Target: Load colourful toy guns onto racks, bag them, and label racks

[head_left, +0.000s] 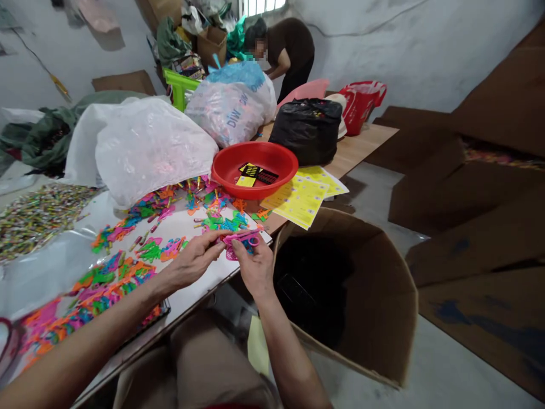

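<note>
Table [366, 142]: long wooden top, scattered with bright plastic pieces [123, 267] at the near end.
Cardboard box [374, 318]: open, standing on the floor just right of the hands.
White sack [145, 147]: bulging, behind the red basin [254, 162].
Left hand [193, 261]: fingers pinching one end of the pink toy [242, 238].
Right hand [254, 267]: gripping the toy's other end, over the table's edge.

Table [366, 149] — bags [149, 145], red bowl [254, 162], prob. toy bits [123, 267].
</note>
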Motion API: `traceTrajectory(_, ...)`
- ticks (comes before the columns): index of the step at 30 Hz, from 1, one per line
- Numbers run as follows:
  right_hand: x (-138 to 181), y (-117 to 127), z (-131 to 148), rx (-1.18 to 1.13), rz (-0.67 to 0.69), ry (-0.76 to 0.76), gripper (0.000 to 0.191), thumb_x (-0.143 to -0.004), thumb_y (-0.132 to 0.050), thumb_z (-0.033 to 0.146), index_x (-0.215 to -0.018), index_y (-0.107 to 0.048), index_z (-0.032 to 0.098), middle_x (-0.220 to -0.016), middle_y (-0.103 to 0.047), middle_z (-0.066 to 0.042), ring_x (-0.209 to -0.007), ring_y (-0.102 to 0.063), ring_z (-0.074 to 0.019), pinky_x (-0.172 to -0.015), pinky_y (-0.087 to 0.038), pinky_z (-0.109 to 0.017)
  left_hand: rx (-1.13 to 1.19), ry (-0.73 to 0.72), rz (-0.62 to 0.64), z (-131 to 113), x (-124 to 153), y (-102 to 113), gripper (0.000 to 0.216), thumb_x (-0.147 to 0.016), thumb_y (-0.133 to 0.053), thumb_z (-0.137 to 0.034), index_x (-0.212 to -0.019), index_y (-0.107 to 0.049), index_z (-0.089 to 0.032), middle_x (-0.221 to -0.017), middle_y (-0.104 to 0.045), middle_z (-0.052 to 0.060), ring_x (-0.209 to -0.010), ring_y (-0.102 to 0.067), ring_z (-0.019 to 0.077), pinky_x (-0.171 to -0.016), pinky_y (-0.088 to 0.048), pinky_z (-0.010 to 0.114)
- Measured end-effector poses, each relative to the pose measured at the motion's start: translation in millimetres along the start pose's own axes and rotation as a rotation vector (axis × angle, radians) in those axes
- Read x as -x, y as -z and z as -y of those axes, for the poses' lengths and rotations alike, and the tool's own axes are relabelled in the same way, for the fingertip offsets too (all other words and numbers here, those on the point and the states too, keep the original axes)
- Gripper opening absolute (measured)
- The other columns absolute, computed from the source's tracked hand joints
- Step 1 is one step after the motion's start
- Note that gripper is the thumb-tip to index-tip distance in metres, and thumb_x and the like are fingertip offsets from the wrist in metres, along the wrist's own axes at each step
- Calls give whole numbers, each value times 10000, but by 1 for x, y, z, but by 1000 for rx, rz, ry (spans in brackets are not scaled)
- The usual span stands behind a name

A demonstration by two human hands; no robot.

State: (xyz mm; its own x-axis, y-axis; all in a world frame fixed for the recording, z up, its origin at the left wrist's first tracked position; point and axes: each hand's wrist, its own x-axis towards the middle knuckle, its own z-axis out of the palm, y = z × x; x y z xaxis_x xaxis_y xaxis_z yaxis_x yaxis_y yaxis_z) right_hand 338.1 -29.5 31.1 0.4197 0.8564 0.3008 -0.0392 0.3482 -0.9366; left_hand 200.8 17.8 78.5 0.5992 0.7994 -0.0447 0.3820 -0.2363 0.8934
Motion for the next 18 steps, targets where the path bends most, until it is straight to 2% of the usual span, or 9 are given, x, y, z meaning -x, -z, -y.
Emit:
traceTrajectory(7, 1, 6, 2, 16, -38, 21, 197, -825, -616, 404, -821, -654, 211, -775, -692, -25, -730, -633, -185, -712, -517, -311, -11, -41, 5, -12, 6, -3, 406, -916, -451, -442, -1166, -603, -161, -772, -546, 13, -665, -453, 138, -600, -377, 249)
traceTrajectory(12, 7, 1, -1, 80, -34, 65, 199, -846, -584, 398, -836, -647, 209, -791, -686, -27, -741, -635, -188, -717, -511, -304, -144, -79, 2, -13, 17, -4, 363, -935, -419, -405, -1142, -603, -171, -759, -552, 12, -699, -479, 152, -671, -395, 258)
traceTrajectory(18, 20, -13, -3, 164, -34, 9, 190, -850, -554, 404, -794, -595, 226, -740, -651, -24, -731, -617, -188, -695, -504, -293, -229, -76, 96, -4, 28, 7, 279, -927, -404, -361, -903, -620, -186, -728, -569, 18, -680, -501, 153, -674, -394, 262)
